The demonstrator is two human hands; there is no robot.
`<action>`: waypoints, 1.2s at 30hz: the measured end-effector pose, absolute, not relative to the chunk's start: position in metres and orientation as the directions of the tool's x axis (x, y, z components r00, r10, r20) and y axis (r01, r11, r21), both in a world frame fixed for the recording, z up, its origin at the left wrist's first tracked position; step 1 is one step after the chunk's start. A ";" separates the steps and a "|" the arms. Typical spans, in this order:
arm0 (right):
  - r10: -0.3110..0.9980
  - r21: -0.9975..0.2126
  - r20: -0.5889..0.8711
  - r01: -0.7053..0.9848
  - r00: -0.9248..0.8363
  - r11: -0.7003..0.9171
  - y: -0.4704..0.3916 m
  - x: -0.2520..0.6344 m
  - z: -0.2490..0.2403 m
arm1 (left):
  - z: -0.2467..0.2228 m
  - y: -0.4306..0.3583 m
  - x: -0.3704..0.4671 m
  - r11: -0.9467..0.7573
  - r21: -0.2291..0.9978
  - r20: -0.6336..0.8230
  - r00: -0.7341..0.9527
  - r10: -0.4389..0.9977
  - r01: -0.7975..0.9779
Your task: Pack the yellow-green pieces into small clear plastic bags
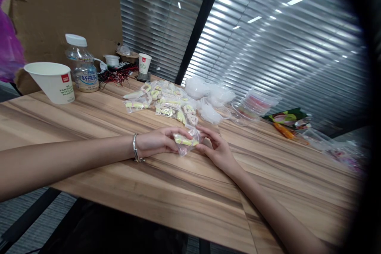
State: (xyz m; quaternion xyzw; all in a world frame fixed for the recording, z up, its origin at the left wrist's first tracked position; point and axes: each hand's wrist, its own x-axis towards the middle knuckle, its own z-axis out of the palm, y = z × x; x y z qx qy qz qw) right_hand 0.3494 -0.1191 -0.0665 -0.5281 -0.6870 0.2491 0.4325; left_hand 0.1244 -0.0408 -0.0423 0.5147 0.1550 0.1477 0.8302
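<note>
Between my two hands is a small clear plastic bag [186, 143] with a yellow and pinkish strip inside, held just above the wooden table. My left hand [159, 141], with a silver bracelet at the wrist, has its fingers closed on the bag's left side. On the other side, my right hand [216, 149] pinches the bag's right edge between thumb and fingers. Just beyond them lies a pile of similar clear bags [166, 101] with yellow and whitish pieces in them. What exactly the pieces are, I cannot tell.
White paper cups [55, 83] and a bottle with a white cap [85, 65] stand at the left, near tangled red wires [119, 75]. Behind the pile are crumpled clear plastic bags [208, 93] and stacked plastic tubs [257, 103]. Colourful packets [285, 117] lie to the right.
</note>
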 end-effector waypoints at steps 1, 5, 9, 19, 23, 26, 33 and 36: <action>0.941 -0.798 0.331 0.514 -0.064 0.316 -0.119 0.349 -0.067 | -0.042 -0.041 0.124 0.430 0.899 -0.107 0.908 0.404 -0.086; 0.942 -0.801 0.330 0.510 -0.060 0.313 -0.119 0.350 -0.068 | -0.041 -0.041 0.124 0.441 0.893 -0.115 0.907 0.405 -0.084; 0.932 -0.792 0.359 0.512 -0.053 0.334 -0.118 0.350 -0.069 | -0.043 -0.040 0.124 0.441 0.894 -0.113 0.911 0.397 -0.081; 0.899 -0.740 0.433 0.548 -0.058 0.392 -0.120 0.346 -0.070 | -0.045 -0.038 0.124 0.440 0.894 -0.111 0.910 0.400 -0.084; 0.899 -0.723 0.435 0.572 -0.059 0.387 -0.121 0.346 -0.069 | -0.046 -0.037 0.122 0.456 0.885 -0.111 0.910 0.400 -0.092; 0.891 -0.708 0.451 0.583 -0.060 0.398 -0.121 0.346 -0.069 | -0.046 -0.038 0.122 0.467 0.880 -0.119 0.910 0.398 -0.089; 0.872 -0.687 0.486 0.590 -0.061 0.424 -0.122 0.347 -0.073 | -0.046 -0.037 0.124 0.485 0.870 -0.132 0.908 0.398 -0.087; 0.868 -0.682 0.492 0.592 -0.061 0.428 -0.122 0.348 -0.074 | -0.047 -0.036 0.123 0.493 0.865 -0.126 0.913 0.387 -0.090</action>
